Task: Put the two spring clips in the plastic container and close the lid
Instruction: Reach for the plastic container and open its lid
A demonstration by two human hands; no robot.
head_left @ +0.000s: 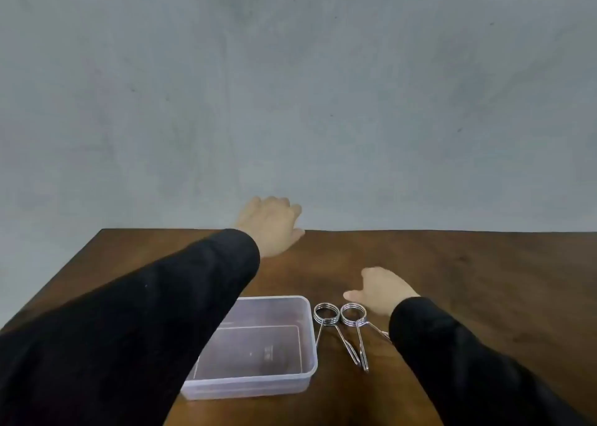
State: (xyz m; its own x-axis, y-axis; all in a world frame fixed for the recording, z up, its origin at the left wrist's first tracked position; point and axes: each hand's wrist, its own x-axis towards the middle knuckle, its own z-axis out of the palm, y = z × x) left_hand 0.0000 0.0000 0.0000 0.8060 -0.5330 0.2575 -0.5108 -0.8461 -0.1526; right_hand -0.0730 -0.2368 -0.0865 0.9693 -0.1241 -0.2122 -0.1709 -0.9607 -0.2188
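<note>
A clear plastic container (307, 338) stands open and empty near the table's front, its left part hidden behind my black left sleeve. Two metal spring clips lie just right of it: the left clip (327, 313) and the right clip (353, 314), coils away from me, handles pointing toward me. My left hand (273, 225) reaches far out over the table's back edge, fingers curled downward, nothing visible in it. My right hand (381, 288) rests palm down on the table just right of the clips, thumb pointing left, holding nothing. No lid is in view.
The dark brown wooden table (468, 274) ends at a straight back edge against a plain grey wall (290, 86). Its left back corner shows at the left. Bare wood extends to the right of my right hand.
</note>
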